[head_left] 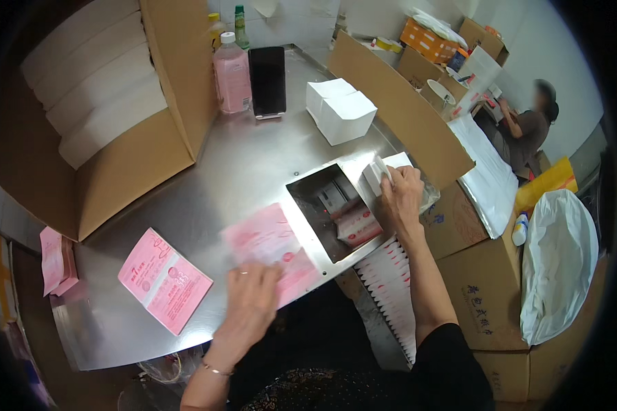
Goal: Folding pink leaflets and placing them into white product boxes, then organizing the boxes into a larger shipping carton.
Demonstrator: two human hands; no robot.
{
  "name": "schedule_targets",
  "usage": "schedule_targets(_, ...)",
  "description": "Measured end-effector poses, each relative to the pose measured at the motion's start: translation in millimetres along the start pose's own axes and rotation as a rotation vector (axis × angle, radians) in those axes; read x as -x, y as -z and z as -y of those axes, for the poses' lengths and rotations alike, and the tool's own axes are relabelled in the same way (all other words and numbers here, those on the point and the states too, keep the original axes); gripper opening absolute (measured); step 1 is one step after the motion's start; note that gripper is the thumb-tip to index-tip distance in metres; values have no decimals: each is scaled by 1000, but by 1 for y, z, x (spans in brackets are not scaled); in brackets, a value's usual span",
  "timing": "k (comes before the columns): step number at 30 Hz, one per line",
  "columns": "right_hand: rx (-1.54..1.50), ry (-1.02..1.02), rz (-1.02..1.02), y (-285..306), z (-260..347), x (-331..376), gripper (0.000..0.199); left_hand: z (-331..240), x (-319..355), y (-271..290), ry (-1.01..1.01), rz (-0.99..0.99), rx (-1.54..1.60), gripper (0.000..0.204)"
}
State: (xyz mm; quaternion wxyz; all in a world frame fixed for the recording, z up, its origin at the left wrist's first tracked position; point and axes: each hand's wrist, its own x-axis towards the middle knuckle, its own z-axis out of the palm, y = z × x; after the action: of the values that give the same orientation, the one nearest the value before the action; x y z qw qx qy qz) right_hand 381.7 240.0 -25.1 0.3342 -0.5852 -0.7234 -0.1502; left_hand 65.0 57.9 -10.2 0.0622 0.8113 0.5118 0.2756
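My left hand (253,291), somewhat blurred, has its fingers curled on a pink printed plastic bag (264,236), also blurred, beside the opening in the metal table. Right of that opening, my right hand (403,195) grips a small white folded tissue stack (376,175) between thumb and fingers. Inside the opening (308,216) lie pink-and-white packets (358,225), partly in shadow. A flat stack of pink printed bags (164,279) rests left of my left hand. A white block of folded tissues (341,109) stands farther back on the table.
A large open carton (134,181) with white tissue stacks (110,103) stands at left. Behind are a phone (267,81) and a pink bottle (232,74). A cardboard flap (397,106) borders the table's right; cartons (483,294) stand beyond. Another person (528,127) sits at far right.
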Motion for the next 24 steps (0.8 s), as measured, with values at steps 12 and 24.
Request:
schedule_targets(12, -448, 707, 147, 43, 141, 76, 35, 5, -2, -2, 56, -49, 59, 58)
schedule_targets(24, -472, 649, 202, 25, 144, 52, 32, 9, -6, -7, 156, -75, -332, 70)
